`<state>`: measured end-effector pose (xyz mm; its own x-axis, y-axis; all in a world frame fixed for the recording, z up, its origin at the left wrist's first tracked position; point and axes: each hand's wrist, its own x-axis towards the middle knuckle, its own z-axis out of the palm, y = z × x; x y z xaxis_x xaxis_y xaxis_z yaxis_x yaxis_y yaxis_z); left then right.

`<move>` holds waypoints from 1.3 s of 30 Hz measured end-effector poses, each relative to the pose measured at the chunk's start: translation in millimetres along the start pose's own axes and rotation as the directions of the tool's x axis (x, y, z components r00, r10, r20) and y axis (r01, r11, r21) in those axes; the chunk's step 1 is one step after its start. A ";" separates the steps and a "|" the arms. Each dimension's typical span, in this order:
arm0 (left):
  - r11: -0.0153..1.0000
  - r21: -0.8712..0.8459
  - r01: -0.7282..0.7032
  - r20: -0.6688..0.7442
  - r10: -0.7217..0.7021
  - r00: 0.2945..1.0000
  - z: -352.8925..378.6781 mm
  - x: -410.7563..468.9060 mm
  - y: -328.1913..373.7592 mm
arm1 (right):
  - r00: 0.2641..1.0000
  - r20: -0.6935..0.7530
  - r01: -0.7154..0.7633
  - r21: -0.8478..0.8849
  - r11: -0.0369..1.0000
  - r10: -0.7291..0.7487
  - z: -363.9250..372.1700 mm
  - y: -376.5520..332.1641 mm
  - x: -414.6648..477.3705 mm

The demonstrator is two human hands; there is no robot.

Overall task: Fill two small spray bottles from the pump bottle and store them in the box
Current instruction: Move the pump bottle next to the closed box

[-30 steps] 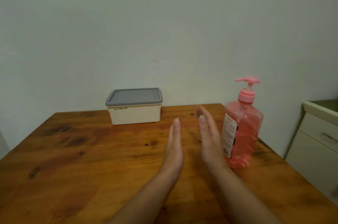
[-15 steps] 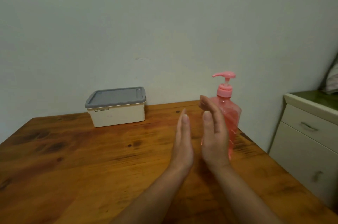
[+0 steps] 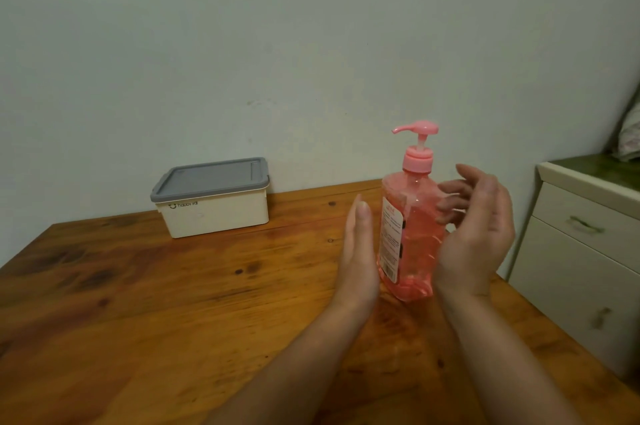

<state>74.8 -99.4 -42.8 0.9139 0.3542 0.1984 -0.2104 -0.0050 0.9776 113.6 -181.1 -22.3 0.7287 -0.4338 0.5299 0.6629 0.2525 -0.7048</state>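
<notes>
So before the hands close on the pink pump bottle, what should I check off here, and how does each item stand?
1. Pump bottle upright on the table: ok.
2. Left hand empty, flat beside the bottle: ok.
3. Right hand empty, fingers curled round the far side; contact: cannot tell.
4. Pump head raised, nozzle pointing left: ok.
5. Box open to take bottles: not ok, grey lid on.
6. Two small spray bottles in sight: not ok, none visible.
</notes>
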 end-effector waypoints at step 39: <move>0.999 -0.002 0.041 0.055 -0.041 0.998 31.7 12.6 -18.5 | 0.694 0.400 -0.589 -0.165 0.791 0.599 -24.2 61.5 11.2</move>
<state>101.2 -124.5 -56.1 0.9394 0.3024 0.1615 -0.1732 0.0119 0.9848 158.4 -191.4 -71.1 0.9714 0.1962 0.1340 0.0674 0.3129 -0.9474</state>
